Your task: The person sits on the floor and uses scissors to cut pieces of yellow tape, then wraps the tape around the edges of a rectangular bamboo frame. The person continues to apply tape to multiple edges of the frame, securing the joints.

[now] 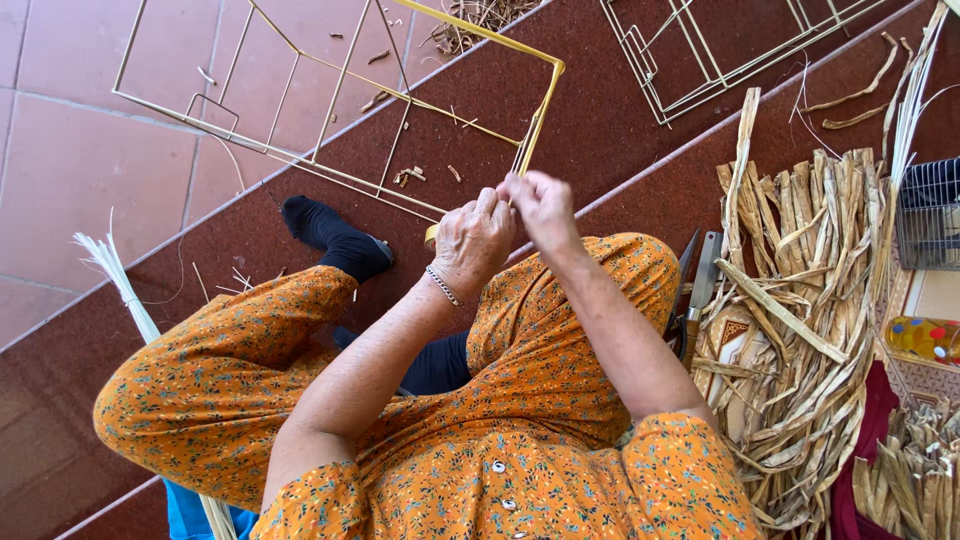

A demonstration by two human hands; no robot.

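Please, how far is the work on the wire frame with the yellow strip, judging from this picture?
Early, it seems. Done: only one edge and corner of the wire frame carries the yellow strip. In hand: the left hand and right hand pinch together at the frame's near corner, where the strip ends. Left: the other bars look bare, a second frame is bare, and the pile of dried leaf strips lies beside the person.

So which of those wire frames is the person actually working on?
The big frame straight ahead; both hands grip its yellow-wrapped corner. The stacked frames upper right lie untouched.
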